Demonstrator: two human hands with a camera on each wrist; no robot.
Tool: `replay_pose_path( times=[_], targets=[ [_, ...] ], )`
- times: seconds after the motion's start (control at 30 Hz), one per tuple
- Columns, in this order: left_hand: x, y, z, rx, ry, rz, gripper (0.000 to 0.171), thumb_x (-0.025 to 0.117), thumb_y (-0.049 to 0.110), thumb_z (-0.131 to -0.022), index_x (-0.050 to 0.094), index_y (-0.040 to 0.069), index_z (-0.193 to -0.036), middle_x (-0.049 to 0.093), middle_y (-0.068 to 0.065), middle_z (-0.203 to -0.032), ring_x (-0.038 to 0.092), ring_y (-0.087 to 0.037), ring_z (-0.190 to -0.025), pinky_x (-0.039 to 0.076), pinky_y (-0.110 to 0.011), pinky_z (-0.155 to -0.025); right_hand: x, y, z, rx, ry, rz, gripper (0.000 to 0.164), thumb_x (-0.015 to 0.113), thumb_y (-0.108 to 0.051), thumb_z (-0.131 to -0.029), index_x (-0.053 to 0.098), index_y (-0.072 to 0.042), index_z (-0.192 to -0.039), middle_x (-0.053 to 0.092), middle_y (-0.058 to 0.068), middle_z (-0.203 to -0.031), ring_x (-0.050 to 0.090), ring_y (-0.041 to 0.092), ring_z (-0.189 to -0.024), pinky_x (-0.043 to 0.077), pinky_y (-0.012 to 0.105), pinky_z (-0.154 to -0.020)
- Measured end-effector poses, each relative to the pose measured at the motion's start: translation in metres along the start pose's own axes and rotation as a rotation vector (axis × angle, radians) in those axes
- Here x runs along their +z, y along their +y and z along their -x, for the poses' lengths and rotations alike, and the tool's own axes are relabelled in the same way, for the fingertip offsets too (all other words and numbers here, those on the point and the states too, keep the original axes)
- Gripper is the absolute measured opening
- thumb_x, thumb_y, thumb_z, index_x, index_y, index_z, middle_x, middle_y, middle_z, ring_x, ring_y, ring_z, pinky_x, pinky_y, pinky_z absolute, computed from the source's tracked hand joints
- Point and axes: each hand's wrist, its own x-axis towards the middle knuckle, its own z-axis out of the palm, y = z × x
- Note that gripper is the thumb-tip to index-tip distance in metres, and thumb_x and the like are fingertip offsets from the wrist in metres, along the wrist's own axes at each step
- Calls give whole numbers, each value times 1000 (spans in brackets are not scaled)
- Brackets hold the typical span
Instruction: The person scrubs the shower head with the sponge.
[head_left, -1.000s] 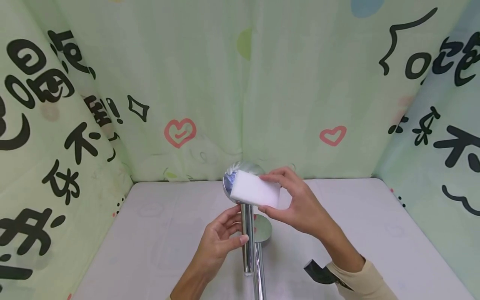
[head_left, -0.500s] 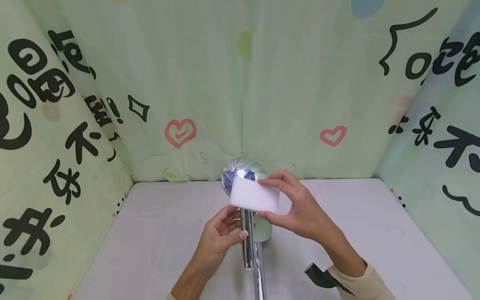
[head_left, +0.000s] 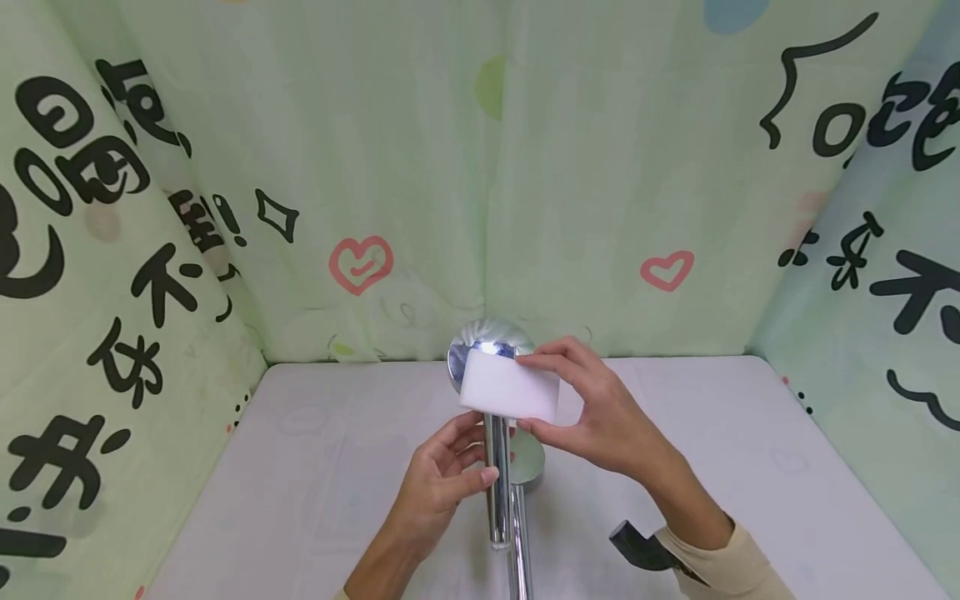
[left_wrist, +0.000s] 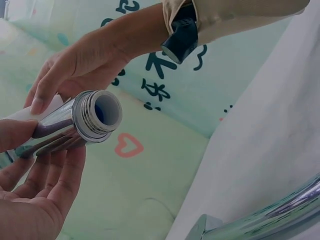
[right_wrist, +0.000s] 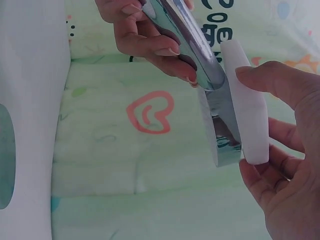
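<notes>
My left hand [head_left: 435, 483] grips the handle of a chrome shower head [head_left: 497, 492], thumb in front and fingers behind. The handle's threaded, hollow end [left_wrist: 102, 116] faces the left wrist camera. My right hand [head_left: 600, 408] pinches a white block-shaped sponge [head_left: 506, 385] between thumb and fingers. In the head view the sponge overlaps the lower part of the shower head's round back. In the right wrist view the sponge [right_wrist: 247, 107] lies flat along the chrome back, at the base of the handle. The spray face is turned away from the head camera.
Behind the shower head, a chrome post [head_left: 519, 542] with a round reflective disc [head_left: 527, 458] stands over the white table [head_left: 315, 483]. Pale green printed curtains [head_left: 420, 167] enclose the back and both sides. A black strap [head_left: 641, 546] sits at the right sleeve.
The sponge has shifted down across the shower head's back from one second ago, uncovering more chrome above it, then risen slightly. The shower head has bobbed a little; both hands keep their hold.
</notes>
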Motion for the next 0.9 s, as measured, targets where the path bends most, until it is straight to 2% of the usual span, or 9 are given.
replay_pose_path(
  times=[0.57,0.77,0.9],
  targets=[
    [-1,-3,2,52,-18,-19,65,69,-7,-88,43,-3,-148,61,-18,-132,64,-23,-112,56,-29,-90,-4,5,-11,18,-18,-4,64,92,-21,-74,65,-16,-132,58,-2,-128,55,15,-118,58,34,-89],
    [0,-4,3,49,-26,-22,65,69,-7,-88,43,-3,-148,61,-16,-131,64,-23,-112,56,-29,-91,-6,8,-15,36,-22,-22,63,91,-21,-75,65,-16,-132,58,-3,-127,56,13,-116,56,33,-89],
    [1,-4,3,44,-35,-17,66,69,-7,-88,42,-3,-148,62,-17,-132,64,-25,-114,56,-34,-94,-8,8,-16,48,-29,-29,62,91,-21,-75,65,-16,-132,57,-3,-126,57,14,-115,57,34,-87]
  ],
)
